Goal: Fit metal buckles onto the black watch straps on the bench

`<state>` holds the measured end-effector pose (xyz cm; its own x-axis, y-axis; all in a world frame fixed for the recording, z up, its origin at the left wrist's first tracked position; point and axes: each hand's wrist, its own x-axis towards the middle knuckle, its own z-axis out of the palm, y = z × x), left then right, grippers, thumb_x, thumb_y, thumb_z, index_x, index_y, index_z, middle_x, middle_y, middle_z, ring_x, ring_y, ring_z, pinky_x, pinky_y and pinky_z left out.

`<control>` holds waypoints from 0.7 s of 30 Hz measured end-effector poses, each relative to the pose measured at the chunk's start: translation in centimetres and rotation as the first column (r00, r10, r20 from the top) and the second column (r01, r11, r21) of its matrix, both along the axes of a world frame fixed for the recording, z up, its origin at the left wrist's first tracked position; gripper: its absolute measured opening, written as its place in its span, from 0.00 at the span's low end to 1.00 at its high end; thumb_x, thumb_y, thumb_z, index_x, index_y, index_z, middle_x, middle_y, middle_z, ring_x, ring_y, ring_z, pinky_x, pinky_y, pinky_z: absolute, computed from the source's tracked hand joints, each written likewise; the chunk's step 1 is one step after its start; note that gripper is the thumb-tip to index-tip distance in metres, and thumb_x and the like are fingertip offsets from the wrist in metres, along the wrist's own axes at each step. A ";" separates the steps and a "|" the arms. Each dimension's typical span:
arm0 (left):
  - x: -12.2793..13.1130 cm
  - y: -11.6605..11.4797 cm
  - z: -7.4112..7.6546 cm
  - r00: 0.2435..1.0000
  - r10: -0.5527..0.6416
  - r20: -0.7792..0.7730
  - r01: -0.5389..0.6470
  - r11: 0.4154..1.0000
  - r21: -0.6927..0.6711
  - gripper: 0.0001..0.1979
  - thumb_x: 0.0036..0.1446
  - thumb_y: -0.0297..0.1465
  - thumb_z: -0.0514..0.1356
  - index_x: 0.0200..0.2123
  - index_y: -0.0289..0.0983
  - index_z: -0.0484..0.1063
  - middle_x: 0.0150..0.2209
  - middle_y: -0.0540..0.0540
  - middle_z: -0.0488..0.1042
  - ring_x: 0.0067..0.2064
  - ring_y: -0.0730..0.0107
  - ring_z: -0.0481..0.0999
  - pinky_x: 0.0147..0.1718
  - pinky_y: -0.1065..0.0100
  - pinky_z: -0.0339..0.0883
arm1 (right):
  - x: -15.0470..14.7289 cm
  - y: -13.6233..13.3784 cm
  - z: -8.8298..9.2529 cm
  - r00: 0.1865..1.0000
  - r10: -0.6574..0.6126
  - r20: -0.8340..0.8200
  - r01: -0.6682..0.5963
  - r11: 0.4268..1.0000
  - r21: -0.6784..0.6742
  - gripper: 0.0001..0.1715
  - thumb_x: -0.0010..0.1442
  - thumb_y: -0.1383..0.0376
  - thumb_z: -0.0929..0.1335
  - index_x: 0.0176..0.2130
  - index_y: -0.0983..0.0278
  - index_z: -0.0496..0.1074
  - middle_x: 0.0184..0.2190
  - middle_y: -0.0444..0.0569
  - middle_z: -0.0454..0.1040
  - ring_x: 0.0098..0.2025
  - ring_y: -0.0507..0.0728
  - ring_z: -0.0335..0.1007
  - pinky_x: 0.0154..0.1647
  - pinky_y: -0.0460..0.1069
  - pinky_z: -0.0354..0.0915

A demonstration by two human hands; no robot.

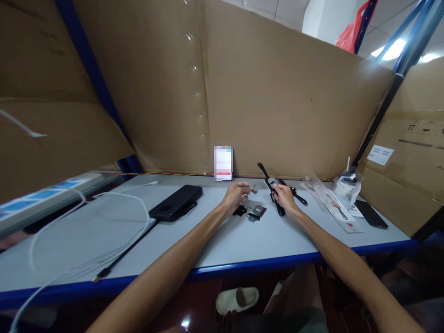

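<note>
My left hand [236,196] is closed, with the fingertips pinching a small flat grey metal piece [255,188], perhaps a blade. My right hand [285,198] grips a black spokeshave [264,172] around its middle, where a grey metal part shows. The tool is tilted, one handle pointing up and away, the other down near the table. Behind my right hand a second black-handled tool [301,199] lies on the table, partly hidden. Below my left hand lie a small black part [240,211] and a grey flat piece in clear wrapping [257,212].
A black power bank [176,202] and white cables [144,208] lie left, beside a power strip [45,192]. At right are clear packaging [335,206], a lidded cup [347,184] and a black phone [371,214]. Cardboard walls [277,101] enclose the grey table [222,245].
</note>
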<state>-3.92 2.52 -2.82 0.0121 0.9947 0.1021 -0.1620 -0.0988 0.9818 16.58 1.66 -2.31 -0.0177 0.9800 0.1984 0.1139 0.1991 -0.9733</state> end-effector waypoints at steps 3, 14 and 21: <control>-0.5 0.9 -0.6 0.957 0.119 -0.265 -0.104 0.992 0.071 0.12 0.42 0.30 0.67 0.33 0.34 0.75 0.24 0.48 0.74 0.26 0.70 0.70 0.26 0.69 0.57 | 0.1 0.0 0.1 1.000 -0.003 -0.012 0.003 1.000 -0.004 0.25 0.56 0.45 0.67 0.24 0.62 0.65 0.14 0.39 0.59 0.15 0.47 0.48 0.16 0.45 0.42; -1.7 1.1 -0.7 0.684 0.355 -0.637 -0.142 0.921 0.362 0.18 0.55 0.31 0.60 0.49 0.34 0.74 0.39 0.39 0.80 0.39 0.59 0.78 0.38 0.62 0.66 | -0.1 -0.3 0.4 1.000 0.020 -0.018 -0.020 1.000 -0.024 0.26 0.57 0.46 0.68 0.23 0.63 0.64 0.14 0.38 0.59 0.15 0.46 0.49 0.16 0.44 0.43; -2.2 -0.5 2.3 0.625 -0.050 -0.779 0.336 0.918 0.211 0.09 0.51 0.33 0.60 0.33 0.37 0.78 0.29 0.47 0.77 0.33 0.65 0.74 0.33 0.67 0.63 | -0.2 -0.4 0.4 0.999 0.007 -0.031 -0.007 1.000 -0.019 0.26 0.58 0.47 0.69 0.23 0.63 0.64 0.14 0.39 0.60 0.16 0.46 0.51 0.16 0.44 0.45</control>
<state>-6.14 2.01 -0.52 0.4134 0.8724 0.2607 0.5572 -0.4688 0.6854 16.36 1.28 -1.87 -0.0186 0.9834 0.1803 0.0822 0.1812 -0.9800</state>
